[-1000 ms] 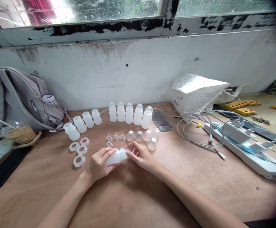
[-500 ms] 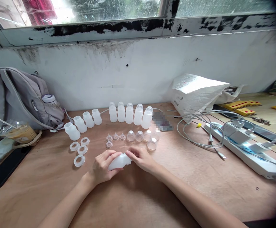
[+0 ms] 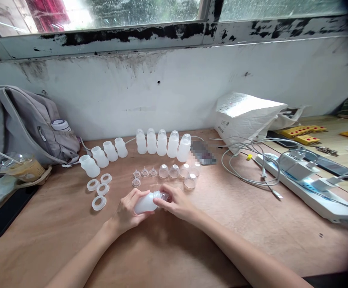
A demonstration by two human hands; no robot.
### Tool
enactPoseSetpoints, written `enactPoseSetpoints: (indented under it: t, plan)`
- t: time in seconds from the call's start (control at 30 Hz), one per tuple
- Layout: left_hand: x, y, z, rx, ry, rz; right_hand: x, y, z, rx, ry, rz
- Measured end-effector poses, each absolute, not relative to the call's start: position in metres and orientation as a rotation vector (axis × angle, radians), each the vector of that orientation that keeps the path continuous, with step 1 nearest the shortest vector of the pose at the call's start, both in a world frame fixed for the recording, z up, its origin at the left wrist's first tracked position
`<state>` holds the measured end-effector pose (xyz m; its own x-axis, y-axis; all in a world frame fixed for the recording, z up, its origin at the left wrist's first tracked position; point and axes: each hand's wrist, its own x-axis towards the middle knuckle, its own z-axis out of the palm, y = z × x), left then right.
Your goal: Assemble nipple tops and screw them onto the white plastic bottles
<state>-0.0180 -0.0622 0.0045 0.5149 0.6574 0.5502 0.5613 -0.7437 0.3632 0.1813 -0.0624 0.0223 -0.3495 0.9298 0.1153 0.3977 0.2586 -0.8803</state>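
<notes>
My left hand point(image 3: 129, 209) is wrapped round the frosted white body of a baby bottle point(image 3: 145, 204), which lies tilted on its side just above the table with its neck to the right. My right hand point(image 3: 174, 202) closes its thumb and fingers round the bottle's ribbed screw ring point(image 3: 156, 195). A clear part point(image 3: 165, 196) shows between those fingers at the bottle's end; whether it is the nipple or the cap I cannot tell. Beyond my hands stand several clear nipples point(image 3: 144, 172) and several clear dome caps point(image 3: 174, 171). Several white screw rings point(image 3: 99, 203) lie to the left.
Several open bottles point(image 3: 99, 157) stand at the back left, several capped bottles point(image 3: 162, 143) at the back middle. A drink cup point(image 3: 22, 168), black phone point(image 3: 10, 212) and grey backpack point(image 3: 21, 120) are left. Cables point(image 3: 237, 172), a power strip point(image 3: 318, 200) and white bag point(image 3: 246, 116) occupy the right.
My right hand has turned at the bottle's neck, and its fingers now wrap over the end. The screw ring and clear part have come into view. My left hand keeps its hold.
</notes>
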Motion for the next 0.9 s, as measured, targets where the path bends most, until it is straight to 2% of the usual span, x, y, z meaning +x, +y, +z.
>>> enactPoseSetpoints:
  t: [0.33,0.5,0.6,0.7,0.9]
  plan:
    - [-0.015,-0.069,0.005,2.855,1.117,1.060,0.168,-0.070,0.024,-1.250,-1.415,1.382]
    - [-0.015,-0.069,0.005,2.846,1.139,1.037,0.169,-0.066,0.022,-1.304,-1.480,1.342]
    - [-0.015,-0.067,0.005,2.839,1.131,1.052,0.176,-0.061,0.025,-1.307,-1.758,1.098]
    - [-0.013,-0.065,0.005,2.792,1.122,1.074,0.189,-0.054,0.033,-1.342,-1.976,0.714]
    - [-0.015,-0.066,0.005,2.615,1.150,1.115,0.228,-0.039,0.048,-1.899,-1.881,0.025]
